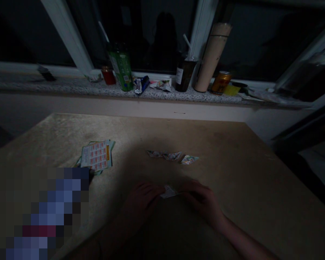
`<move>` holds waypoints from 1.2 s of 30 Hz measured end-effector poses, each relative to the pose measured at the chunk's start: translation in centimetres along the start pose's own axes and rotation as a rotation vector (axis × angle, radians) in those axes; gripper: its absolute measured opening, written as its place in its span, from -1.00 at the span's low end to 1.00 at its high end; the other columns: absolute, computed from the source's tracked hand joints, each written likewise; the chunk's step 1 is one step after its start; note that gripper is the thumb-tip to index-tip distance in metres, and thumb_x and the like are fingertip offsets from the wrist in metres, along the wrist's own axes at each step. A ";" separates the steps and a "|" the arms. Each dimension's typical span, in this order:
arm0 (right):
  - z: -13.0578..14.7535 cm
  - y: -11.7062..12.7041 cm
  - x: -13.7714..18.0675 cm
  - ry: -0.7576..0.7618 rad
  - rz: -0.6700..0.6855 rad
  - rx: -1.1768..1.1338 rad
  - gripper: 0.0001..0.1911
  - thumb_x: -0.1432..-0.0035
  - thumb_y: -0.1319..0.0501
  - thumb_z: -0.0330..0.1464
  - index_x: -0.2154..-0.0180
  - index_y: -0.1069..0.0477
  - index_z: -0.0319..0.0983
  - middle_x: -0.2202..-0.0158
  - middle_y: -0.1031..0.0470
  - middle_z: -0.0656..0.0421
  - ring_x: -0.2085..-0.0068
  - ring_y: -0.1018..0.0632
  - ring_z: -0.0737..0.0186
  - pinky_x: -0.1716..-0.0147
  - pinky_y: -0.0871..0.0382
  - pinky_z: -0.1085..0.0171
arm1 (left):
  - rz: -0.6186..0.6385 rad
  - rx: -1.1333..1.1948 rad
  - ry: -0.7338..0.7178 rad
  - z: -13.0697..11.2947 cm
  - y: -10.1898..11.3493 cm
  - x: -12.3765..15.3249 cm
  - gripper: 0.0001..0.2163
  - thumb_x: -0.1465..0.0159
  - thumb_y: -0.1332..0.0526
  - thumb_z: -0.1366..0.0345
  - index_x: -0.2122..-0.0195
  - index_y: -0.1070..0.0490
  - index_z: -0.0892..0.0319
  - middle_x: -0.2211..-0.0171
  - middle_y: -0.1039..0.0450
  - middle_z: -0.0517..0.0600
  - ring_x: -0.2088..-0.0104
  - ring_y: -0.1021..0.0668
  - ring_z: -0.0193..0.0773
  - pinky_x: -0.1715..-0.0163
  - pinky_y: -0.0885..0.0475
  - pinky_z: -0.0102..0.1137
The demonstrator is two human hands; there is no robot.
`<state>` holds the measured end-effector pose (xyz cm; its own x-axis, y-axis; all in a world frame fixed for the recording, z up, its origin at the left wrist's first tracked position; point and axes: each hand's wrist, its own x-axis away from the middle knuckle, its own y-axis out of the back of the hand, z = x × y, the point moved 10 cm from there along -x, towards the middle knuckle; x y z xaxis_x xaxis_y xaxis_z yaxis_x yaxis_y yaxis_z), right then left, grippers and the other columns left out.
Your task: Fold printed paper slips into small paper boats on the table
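Observation:
In deep shadow near the middle of the table, a small folded piece of paper (pixel 169 192) lies between my two hands. My left hand (pixel 144 196) has its closed fingertips on the left end of the paper. At the other end, the fingers of my right hand (pixel 199 196) pinch the paper's right side. Just beyond my hands lie several folded, printed paper pieces, among them a pointed one (pixel 190 159) on the right and a joined-looking pair (pixel 164 155) to its left.
A stack of printed cards (pixel 96 156) sits on the table (pixel 222 141) at the left. On the windowsill (pixel 81 86) stand a green container (pixel 122 70), a dark cup with a straw (pixel 184 74), a tall pale flask (pixel 213 57) and an orange can (pixel 221 83). A blurred block covers the lower left.

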<state>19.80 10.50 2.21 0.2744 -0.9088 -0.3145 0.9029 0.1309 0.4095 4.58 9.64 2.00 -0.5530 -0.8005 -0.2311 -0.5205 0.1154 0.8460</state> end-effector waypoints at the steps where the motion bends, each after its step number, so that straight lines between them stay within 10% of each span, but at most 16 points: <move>1: 0.0 0.1 -0.1 -0.003 -0.005 -0.001 -0.88 -0.17 -0.19 -0.34 0.34 -0.48 -0.19 0.40 -0.54 0.13 0.34 -0.53 0.20 0.36 -0.42 0.26 | -0.008 0.013 0.010 0.1 0.1 0.0 -0.77 -0.31 -0.05 0.42 0.07 -0.41 0.12 0.14 -0.52 -0.03 0.13 -0.50 -0.23 0.06 -0.37 -0.27; 22: -0.5 0.4 -0.3 0.015 -0.045 0.115 -0.84 -0.19 -0.15 -0.38 0.45 -0.40 -0.21 0.45 -0.41 0.16 0.33 -0.42 0.18 0.31 -0.27 0.19 | -0.250 0.128 0.207 1.9 2.6 0.9 -0.75 -0.32 -0.07 0.29 -0.02 -0.30 0.06 0.00 -0.42 -0.03 0.03 -0.48 -0.17 0.04 -0.43 -0.23; 36: -2.2 0.2 -0.2 -0.082 -0.056 0.404 -0.76 -0.13 -0.20 -0.40 0.56 -0.27 -0.22 0.45 -0.36 0.21 0.31 -0.38 0.20 0.24 -0.15 0.18 | -0.019 0.028 0.068 0.2 0.1 0.1 -0.58 -0.31 -0.05 0.41 -0.19 -0.12 0.01 -0.12 -0.25 -0.01 -0.09 -0.33 -0.18 -0.08 -0.30 -0.22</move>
<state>20.68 11.59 0.46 0.1859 -0.9409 -0.2831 0.7089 -0.0711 0.7018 4.35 9.63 1.97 -0.4979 -0.8408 -0.2125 -0.5490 0.1158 0.8278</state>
